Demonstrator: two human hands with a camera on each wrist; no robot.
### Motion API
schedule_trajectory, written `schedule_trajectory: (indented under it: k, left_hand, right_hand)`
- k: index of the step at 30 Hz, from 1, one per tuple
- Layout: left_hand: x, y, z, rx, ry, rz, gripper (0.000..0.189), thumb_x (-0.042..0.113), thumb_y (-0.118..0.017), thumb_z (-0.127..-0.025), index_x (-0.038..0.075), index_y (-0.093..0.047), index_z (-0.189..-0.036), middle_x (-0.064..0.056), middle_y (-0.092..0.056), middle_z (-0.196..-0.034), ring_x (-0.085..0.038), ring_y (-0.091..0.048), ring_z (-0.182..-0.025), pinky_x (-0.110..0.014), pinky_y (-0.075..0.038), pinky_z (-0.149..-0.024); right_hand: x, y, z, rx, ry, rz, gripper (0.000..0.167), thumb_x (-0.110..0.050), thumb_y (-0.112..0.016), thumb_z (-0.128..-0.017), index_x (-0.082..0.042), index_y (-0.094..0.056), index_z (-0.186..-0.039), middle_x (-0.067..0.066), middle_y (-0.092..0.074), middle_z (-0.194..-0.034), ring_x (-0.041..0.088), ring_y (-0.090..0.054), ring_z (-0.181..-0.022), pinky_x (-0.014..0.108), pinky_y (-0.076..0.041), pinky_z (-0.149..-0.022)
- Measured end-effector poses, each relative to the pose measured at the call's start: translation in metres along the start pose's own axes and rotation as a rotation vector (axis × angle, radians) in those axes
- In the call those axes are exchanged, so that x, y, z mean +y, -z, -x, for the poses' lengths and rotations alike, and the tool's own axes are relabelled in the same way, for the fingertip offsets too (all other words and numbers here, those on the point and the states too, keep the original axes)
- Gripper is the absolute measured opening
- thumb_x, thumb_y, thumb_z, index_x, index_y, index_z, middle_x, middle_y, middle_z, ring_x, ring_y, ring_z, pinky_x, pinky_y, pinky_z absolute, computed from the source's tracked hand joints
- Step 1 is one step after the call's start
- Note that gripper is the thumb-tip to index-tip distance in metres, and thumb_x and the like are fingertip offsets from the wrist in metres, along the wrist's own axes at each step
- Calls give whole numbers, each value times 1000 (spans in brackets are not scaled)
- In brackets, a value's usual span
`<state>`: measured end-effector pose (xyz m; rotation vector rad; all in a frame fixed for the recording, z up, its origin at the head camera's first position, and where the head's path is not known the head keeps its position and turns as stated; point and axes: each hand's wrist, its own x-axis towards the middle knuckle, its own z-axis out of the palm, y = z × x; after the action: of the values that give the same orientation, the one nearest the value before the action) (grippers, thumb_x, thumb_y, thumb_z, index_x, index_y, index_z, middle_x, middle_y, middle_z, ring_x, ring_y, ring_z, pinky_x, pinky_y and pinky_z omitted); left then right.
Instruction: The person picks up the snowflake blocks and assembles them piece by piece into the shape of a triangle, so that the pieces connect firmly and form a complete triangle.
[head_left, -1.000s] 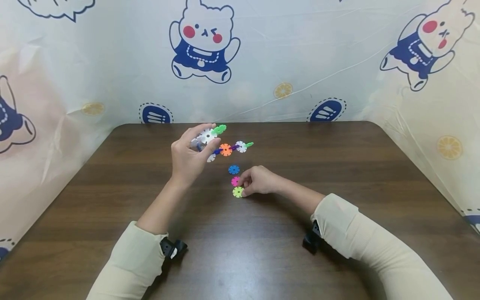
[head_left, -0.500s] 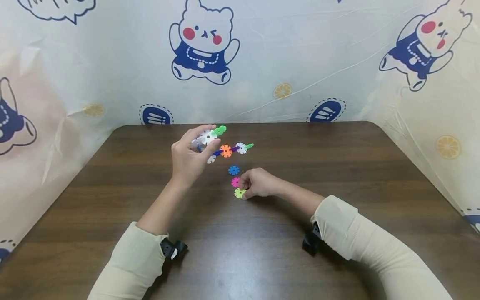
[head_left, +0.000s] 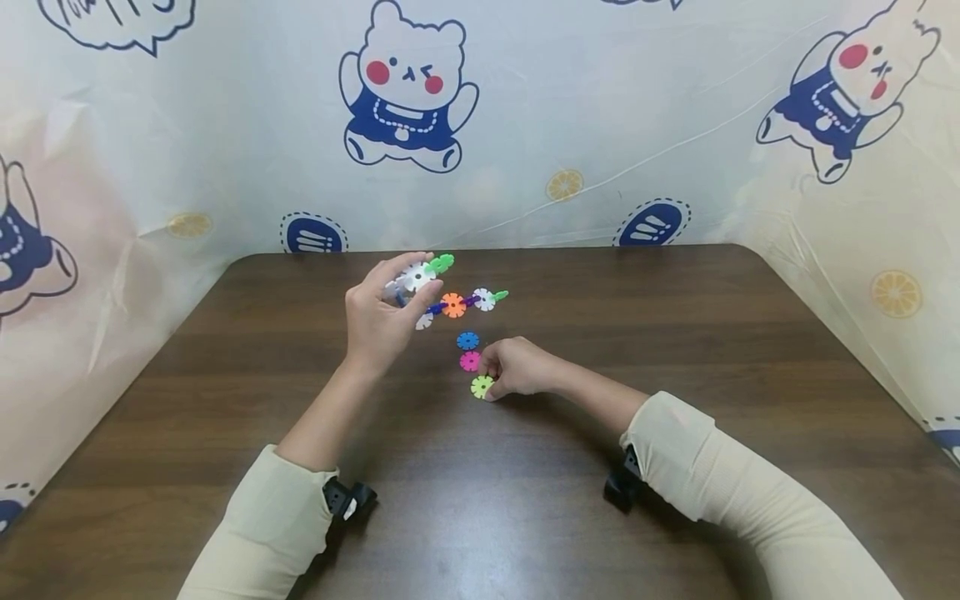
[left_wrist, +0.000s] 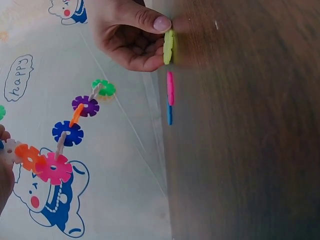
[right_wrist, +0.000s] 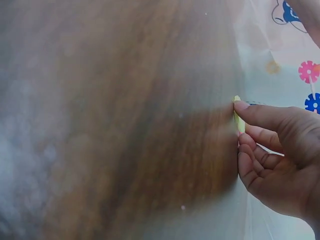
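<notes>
In the head view my left hand grips a chain of interlocking snowflake discs, holding it up over the table's far part. A white disc and a green one show between thumb and fingers. The chain's branch, with an orange disc, hangs to the right; the left wrist view shows its pink disc and dark blue disc. My right hand pinches a yellow-green disc by its right edge. Just beyond lie a loose pink disc and a blue disc.
The brown wooden table stretches out on both sides. Behind it hangs a pale printed curtain with cartoon bears. Each sleeve cuff carries a black wrist camera, such as the left camera.
The yellow-green disc has shifted slightly right and toward me with my right fingers, widening its gap from the pink disc. My left hand keeps its hold on the chain, nearly still.
</notes>
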<state>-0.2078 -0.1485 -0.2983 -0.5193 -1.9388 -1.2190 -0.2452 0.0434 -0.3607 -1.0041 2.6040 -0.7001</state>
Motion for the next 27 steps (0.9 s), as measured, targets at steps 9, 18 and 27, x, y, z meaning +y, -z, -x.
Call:
schedule_trajectory:
  k: [9, 18, 27]
  left_hand:
    - [-1, -2, 1, -7, 11, 6, 35, 16, -75, -78, 4, -67, -110, -8, -66, -106, -17, -63, -88, -17, -50, -66]
    - [0, -2, 1, -19, 4, 7, 35, 17, -74, -78, 4, -67, -110, -6, -66, -107, -15, -62, -92, -18, -50, -67]
    - [-2, -4, 3, -155, -58, 116, 36, 7, -74, -78, 4, -65, -112, -9, -65, -104, -14, -58, -79, -20, -51, -55]
  right_hand:
    - [7, 2, 3, 55, -10, -96, 14, -6, -76, -75, -10, -64, -81, -5, -59, -69, 9, -54, -65, 23, -44, -59]
    - [8, 21, 15, 201, -84, -284, 3, -6, -69, -82, -7, -71, -85, 0, -65, -76, 14, -54, -68, 26, -46, -60]
    - [-3, 46, 30, 462, -70, -482, 9, -8, -64, -88, 0, -62, -92, 11, -62, -79, 20, -57, -71, 29, -51, -64]
